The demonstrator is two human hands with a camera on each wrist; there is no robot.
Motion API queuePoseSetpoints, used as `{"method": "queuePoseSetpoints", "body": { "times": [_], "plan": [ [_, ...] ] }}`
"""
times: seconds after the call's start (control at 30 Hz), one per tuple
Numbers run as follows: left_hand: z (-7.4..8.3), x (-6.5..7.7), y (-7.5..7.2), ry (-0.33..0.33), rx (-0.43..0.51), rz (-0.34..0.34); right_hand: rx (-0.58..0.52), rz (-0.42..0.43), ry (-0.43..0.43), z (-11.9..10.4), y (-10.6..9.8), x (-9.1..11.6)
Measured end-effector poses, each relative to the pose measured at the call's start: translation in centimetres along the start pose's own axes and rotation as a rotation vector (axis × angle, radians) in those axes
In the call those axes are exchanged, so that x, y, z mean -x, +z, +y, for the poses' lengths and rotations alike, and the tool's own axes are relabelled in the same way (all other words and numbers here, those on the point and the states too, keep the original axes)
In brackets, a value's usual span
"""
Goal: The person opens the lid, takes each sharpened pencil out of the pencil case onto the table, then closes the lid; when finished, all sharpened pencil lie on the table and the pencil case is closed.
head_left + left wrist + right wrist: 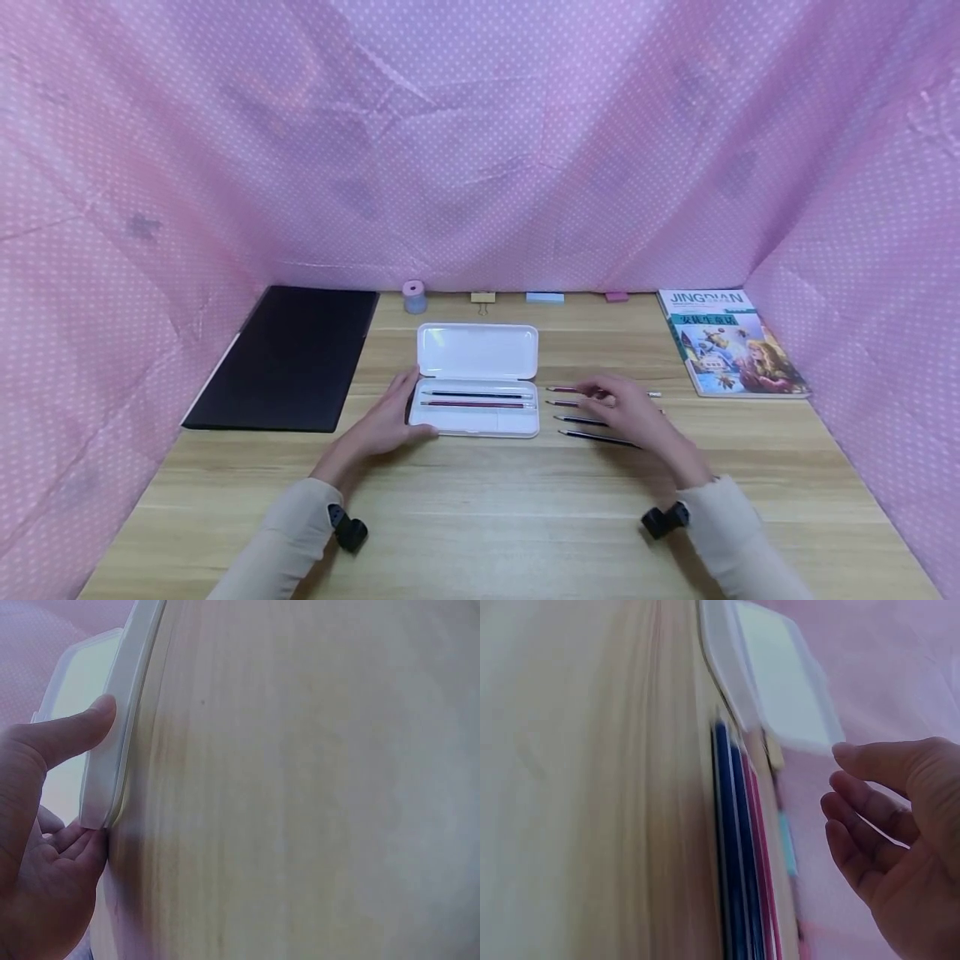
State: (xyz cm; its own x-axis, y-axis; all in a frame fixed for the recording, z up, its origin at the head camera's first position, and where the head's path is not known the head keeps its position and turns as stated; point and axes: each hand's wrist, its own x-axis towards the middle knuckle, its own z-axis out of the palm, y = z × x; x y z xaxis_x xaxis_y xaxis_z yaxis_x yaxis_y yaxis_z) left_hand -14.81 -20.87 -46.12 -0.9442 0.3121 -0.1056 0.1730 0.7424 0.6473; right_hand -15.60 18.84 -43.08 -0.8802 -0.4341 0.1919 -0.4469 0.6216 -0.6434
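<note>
A white pencil case (474, 423) lies with its lid (477, 352) folded back, a dark pencil (476, 394) and a red pencil (472, 405) inside it. My left hand (386, 421) holds the case by its left end; in the left wrist view the thumb (97, 724) lies along the front wall and the fingers bend at the end. To the right of the case, several pencils (588, 436) lie in a row, red ones behind dark ones. My right hand (626, 408) hovers above them, fingers loosely bent with nothing between, partly covering the pencils in the head view.
On the left lies a black folder (288, 358), on the right a picture book (731, 350). Along the back stand a small spool-like item (413, 297), a binder clip (483, 298), a pale blue block (545, 298) and a pink block (617, 297), before a pink dotted curtain (480, 167).
</note>
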Motion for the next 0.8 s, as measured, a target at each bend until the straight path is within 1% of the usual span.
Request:
{"method": "queuePoseSetpoints", "body": {
  "times": [0.1, 0.17, 0.27, 0.33, 0.43, 0.53, 0.6, 0.8],
  "plan": [
    [0.1, 0.1, 0.1, -0.002, 0.003, 0.002, -0.032, -0.022, -0.076, -0.7, 1.9, -2.2],
    [0.1, 0.1, 0.2, -0.004, 0.004, 0.002, -0.049, -0.041, -0.112, -1.2, 3.2, -3.3],
    [0.1, 0.1, 0.2, -0.008, 0.009, 0.002, -0.059, -0.085, -0.118, -2.3, 4.9, -4.5],
    [0.1, 0.1, 0.2, -0.012, 0.008, 0.003, -0.037, -0.129, -0.105, -3.1, 5.8, -5.0],
    [0.0, 0.1, 0.1, -0.015, 0.011, 0.004, 0.018, -0.189, -0.114, -4.3, 7.0, -5.5],
    [0.0, 0.1, 0.1, -0.013, 0.01, 0.005, 0.082, -0.22, -0.125, -5.2, 7.7, -5.9],
    [0.0, 0.1, 0.1, -0.008, 0.01, 0.006, 0.092, -0.236, -0.112, -5.6, 8.0, -6.2],
    [0.0, 0.0, 0.1, -0.01, 0.014, 0.006, 0.024, -0.267, -0.117, -5.4, 7.9, -7.0]
  ]
}}
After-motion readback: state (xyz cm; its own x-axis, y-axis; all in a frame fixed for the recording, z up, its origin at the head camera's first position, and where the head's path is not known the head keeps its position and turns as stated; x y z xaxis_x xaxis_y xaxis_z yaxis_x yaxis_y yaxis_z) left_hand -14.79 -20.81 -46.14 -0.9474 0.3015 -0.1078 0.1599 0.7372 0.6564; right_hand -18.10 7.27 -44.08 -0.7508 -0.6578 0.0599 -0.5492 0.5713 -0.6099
